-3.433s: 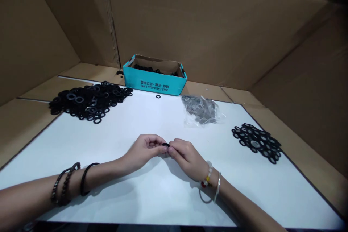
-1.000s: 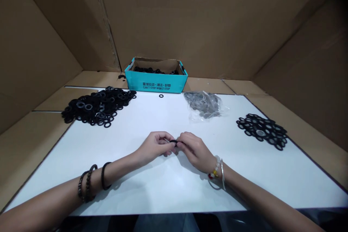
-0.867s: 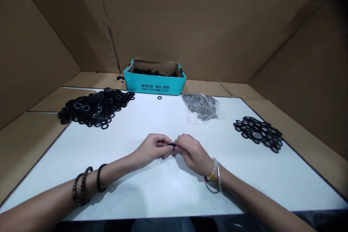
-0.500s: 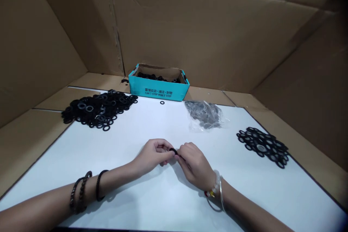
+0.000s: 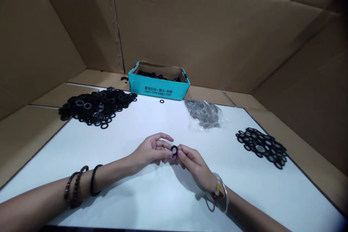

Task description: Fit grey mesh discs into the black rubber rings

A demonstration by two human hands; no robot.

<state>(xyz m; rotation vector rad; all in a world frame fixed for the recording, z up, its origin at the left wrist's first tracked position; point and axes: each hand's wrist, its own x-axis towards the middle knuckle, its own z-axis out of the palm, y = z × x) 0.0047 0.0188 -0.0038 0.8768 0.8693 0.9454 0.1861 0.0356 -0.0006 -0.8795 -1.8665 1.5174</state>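
Note:
A black rubber ring with a pale grey centre is held between my two hands, its face turned toward me. My right hand pinches the ring's right edge between thumb and forefinger. My left hand has its thumb against the lower left edge, with other fingers curled behind and the forefinger lifted away. Over to the right lies a spread of black rings with pale centres. A large heap of black rings lies at the left. A clear plastic bag of grey pieces is beyond my right hand.
At the back of the white table stands a turquoise box with black rings inside. One loose ring lies in front of it. Cardboard walls enclose the back and sides.
The ring has turned from nearly edge-on to face me, showing its pale centre. My left forefinger has lifted off it, and my right hand has rolled so its thumb shows on top.

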